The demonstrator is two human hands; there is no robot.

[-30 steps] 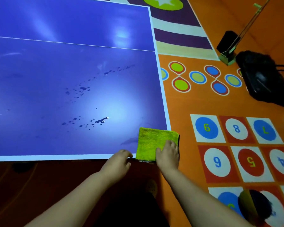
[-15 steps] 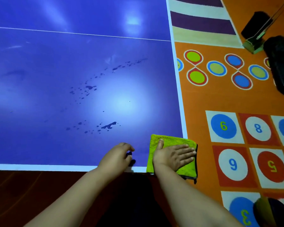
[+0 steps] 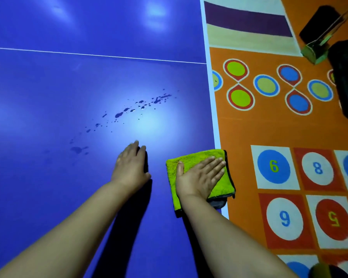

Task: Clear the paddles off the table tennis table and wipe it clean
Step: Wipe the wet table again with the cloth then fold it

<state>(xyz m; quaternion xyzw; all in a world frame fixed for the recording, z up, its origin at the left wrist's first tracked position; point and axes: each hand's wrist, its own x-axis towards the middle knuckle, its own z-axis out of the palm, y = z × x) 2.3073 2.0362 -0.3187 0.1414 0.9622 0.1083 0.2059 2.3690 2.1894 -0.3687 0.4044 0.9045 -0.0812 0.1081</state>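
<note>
Paddles: none on blue table tennis table [image 3: 48, 81], apparently cleared.
Wiping: dark spilled droplets [image 3: 141, 107] untouched.
Right hand [image 3: 199, 175]: spread flat, pressing folded lime-green microfibre cloth [image 3: 195, 158].
Left hand [image 3: 130, 167]: flat, empty.

Both arms reach forward, left hand [image 3: 131, 165] palm-down with fingers together, right hand [image 3: 199, 175] flat, fingers extended.

Two bare forearms [image 3: 78, 223], uncovered as far as they show, end in a bare left hand [image 3: 131, 167] and bare right hand [image 3: 199, 177]
</note>
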